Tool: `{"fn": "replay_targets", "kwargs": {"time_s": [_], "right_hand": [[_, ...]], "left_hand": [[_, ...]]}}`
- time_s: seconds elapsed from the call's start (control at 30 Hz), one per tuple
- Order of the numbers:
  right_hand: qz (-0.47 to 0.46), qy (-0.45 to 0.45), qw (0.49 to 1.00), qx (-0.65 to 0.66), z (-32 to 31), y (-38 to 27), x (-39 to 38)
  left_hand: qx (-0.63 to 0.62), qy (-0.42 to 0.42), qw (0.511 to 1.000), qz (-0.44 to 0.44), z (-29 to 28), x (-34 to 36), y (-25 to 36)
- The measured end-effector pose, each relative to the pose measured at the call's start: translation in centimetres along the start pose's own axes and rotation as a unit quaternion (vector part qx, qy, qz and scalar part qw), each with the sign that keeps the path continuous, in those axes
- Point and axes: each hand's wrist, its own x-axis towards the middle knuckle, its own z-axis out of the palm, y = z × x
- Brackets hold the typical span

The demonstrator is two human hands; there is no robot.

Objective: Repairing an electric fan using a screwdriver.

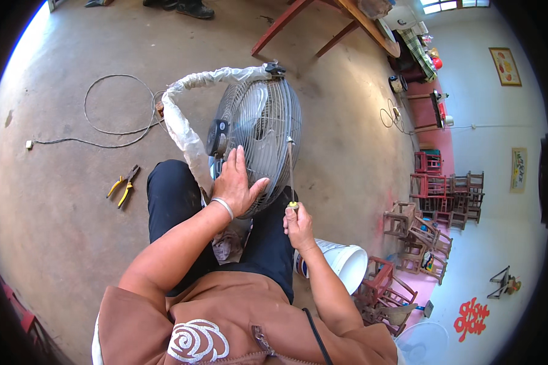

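An electric fan [259, 131] with a round wire cage stands between my knees, its cage turned edge-up toward me. A white-wrapped curved tube [179, 115] arches round it from the top to its left side. My left hand [236, 181] lies spread against the near left part of the cage, fingers stretched out. In my right hand [298, 226] is a screwdriver [291, 170], gripped by its yellow handle. The shaft points away from me, and its tip meets a small fitting on the right rim of the cage. The tip itself is too small to make out.
Pliers with yellow handles [124, 187] lie on the floor at left, near a looped grey cable [112, 132] with a white plug. A white bucket [347, 267] lies tipped by my right forearm. Wooden stools [432, 188] are stacked along the right wall. A red-legged table [283, 27] stands ahead.
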Motion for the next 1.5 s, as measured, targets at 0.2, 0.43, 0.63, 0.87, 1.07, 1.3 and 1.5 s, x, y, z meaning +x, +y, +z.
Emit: {"fn": "replay_targets", "kwargs": {"time_s": [0.2,0.43,0.63,0.87,1.07,1.3,1.5], "right_hand": [[0.015,0.016,1.0,-0.022,-1.3,-1.4,-3.7],[0.009,0.044,0.999,-0.007,1.1,-1.9,-4.1],[0.048,0.041,0.997,0.046,1.1,-3.0,-3.1],[0.015,0.057,0.998,0.023,2.4,-2.5,-3.1],[-0.003,0.072,0.997,0.008,2.7,-2.0,-2.7],[-0.001,0.116,0.993,-0.032,4.0,-2.2,-2.7],[0.098,0.196,0.959,0.179,0.6,-8.1,3.7]], "left_hand": [[-0.003,0.006,1.0,0.001,-0.3,-0.1,-0.1],[-0.008,0.009,1.0,0.005,-0.2,0.0,-0.3],[-0.012,0.009,1.0,-0.001,-0.4,0.0,-0.2],[-0.004,0.001,1.0,0.002,-0.5,0.1,-0.1],[0.01,0.009,1.0,0.005,-1.0,0.2,0.4],[0.04,-0.031,0.998,-0.03,-1.6,0.2,1.5],[0.045,-0.038,0.998,-0.022,-1.2,-1.0,1.0]]}}
